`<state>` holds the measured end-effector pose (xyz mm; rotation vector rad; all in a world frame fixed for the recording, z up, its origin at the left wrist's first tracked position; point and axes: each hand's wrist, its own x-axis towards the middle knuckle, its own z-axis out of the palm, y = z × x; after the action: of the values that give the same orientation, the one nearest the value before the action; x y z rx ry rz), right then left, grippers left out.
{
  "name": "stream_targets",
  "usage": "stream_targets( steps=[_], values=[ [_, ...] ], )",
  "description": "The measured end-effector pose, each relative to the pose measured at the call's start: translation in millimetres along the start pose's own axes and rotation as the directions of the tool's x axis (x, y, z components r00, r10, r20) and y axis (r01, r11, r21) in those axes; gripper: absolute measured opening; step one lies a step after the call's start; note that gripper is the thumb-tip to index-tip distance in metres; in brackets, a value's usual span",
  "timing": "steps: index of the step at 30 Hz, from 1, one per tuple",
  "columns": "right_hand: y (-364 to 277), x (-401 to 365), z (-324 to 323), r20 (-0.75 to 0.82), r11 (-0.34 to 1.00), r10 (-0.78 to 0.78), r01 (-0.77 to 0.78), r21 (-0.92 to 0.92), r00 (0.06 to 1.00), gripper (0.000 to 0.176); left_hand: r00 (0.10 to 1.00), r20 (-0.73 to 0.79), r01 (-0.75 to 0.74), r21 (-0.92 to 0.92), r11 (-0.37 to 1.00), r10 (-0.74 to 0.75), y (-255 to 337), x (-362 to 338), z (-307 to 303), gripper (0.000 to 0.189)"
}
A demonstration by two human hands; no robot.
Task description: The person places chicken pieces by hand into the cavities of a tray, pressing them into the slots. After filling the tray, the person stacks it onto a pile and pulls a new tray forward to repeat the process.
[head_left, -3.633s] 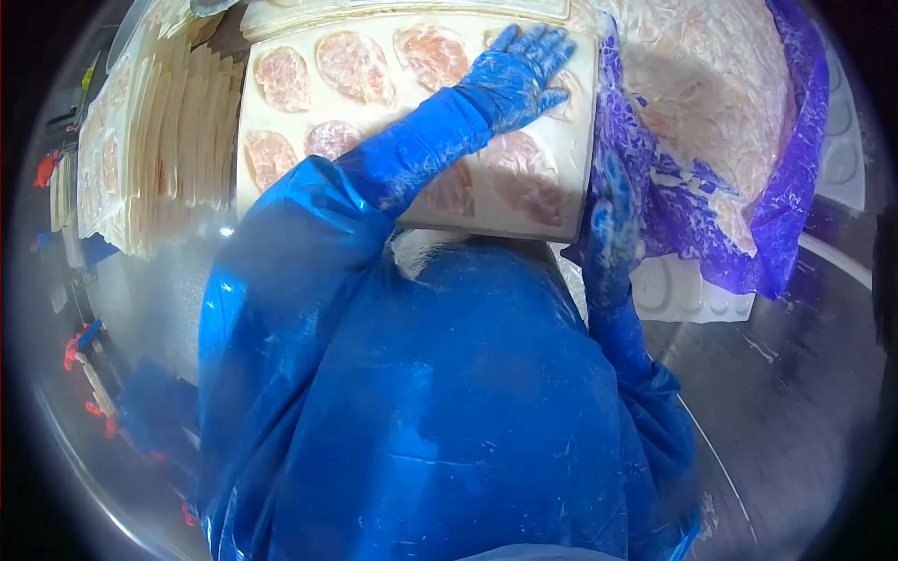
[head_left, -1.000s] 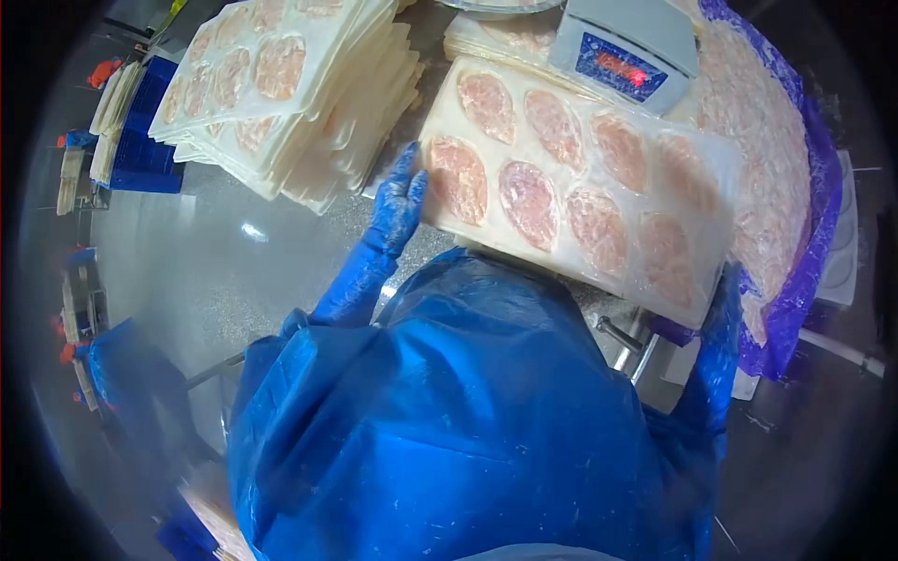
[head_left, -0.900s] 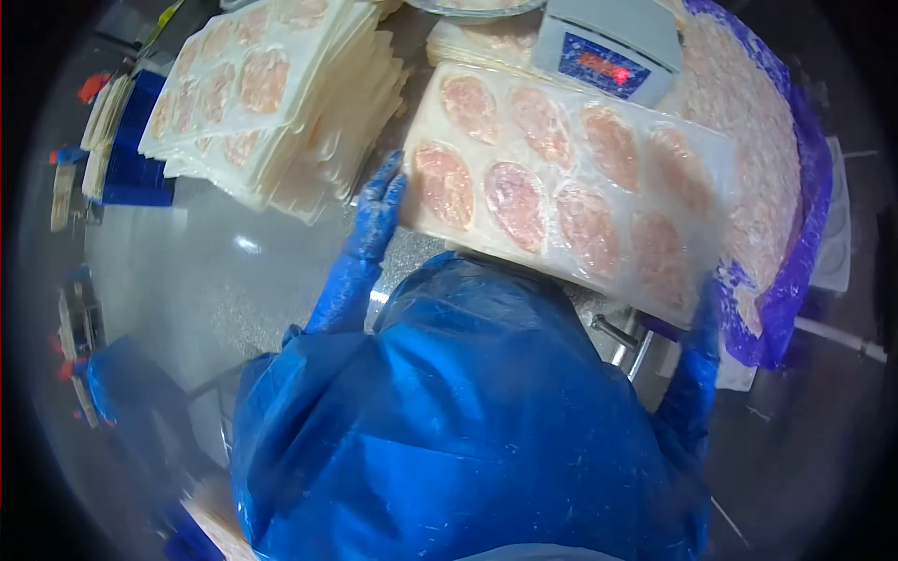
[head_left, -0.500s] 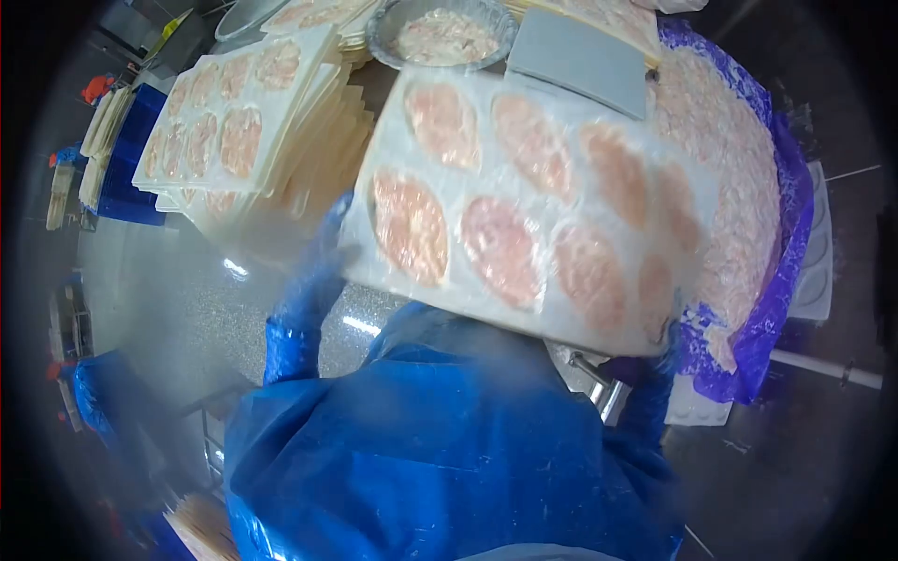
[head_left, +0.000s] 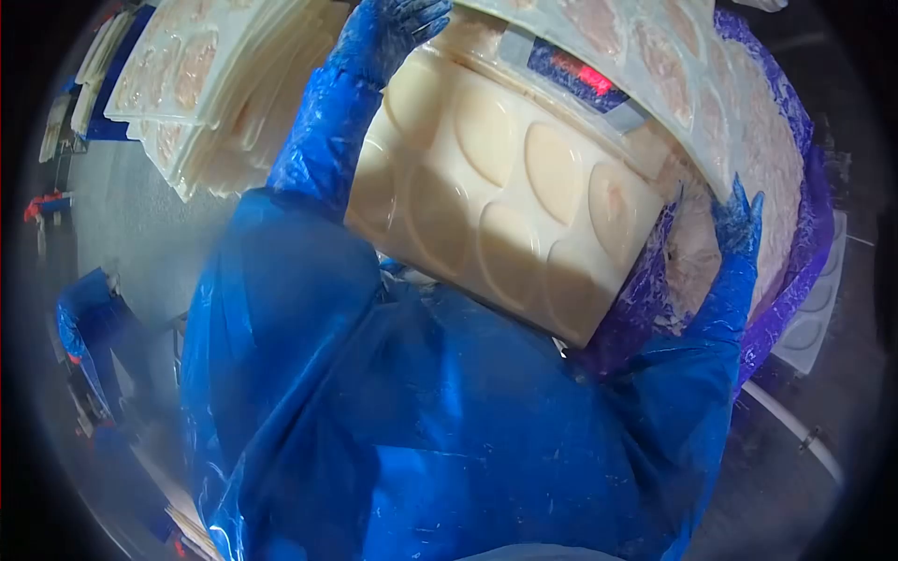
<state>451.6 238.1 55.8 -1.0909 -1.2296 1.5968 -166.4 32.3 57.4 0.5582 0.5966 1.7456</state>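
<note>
Here's the filled tray (head_left: 625, 67), up beyond the body and between the hands, its long axis slanting from far left to near right, its far part out of view. The right hand (head_left: 739, 224) is the nearer one, fingers straight and parted right at the near right corner; the left hand (head_left: 398, 28) has its fingers loosely spread, pointing toward the left end. Neither is clenched, but I can't tell whether either grasps the edge. Underneath sits the scale display (head_left: 585, 75), partly covered, and closer to the apron (head_left: 486, 402), the pale tray (head_left: 524, 192).
</note>
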Motion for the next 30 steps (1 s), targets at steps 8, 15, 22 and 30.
stream_targets(
  steps=[8, 15, 22, 30],
  values=[
    [6, 19, 17, -0.036, 0.993, -0.051, 0.047, -0.11, 0.998, 0.062, 0.986, 0.055, 0.165, -0.117, 0.979, -0.16, -87, 83, -29, 0.029],
    [-14, -93, 153, 0.25, 0.45, -0.425, 0.443, -0.775, 0.87, 0.04, 0.916, -0.333, -0.107, 0.333, 0.937, 0.223, 33, -93, 97, 0.022],
    [50, -88, 415, 0.438, 0.23, -0.74, 0.804, -0.548, 0.51, 0.061, 0.787, -0.185, -0.556, 0.199, 0.807, 0.588, 238, -175, -3, 0.006],
    [35, -149, 652, 0.621, 0.85, 0.104, -0.394, 0.349, 0.777, 0.05, 0.597, -0.5, -0.325, 0.565, 0.758, 0.628, 299, -246, -80, 0.042]
  ],
)
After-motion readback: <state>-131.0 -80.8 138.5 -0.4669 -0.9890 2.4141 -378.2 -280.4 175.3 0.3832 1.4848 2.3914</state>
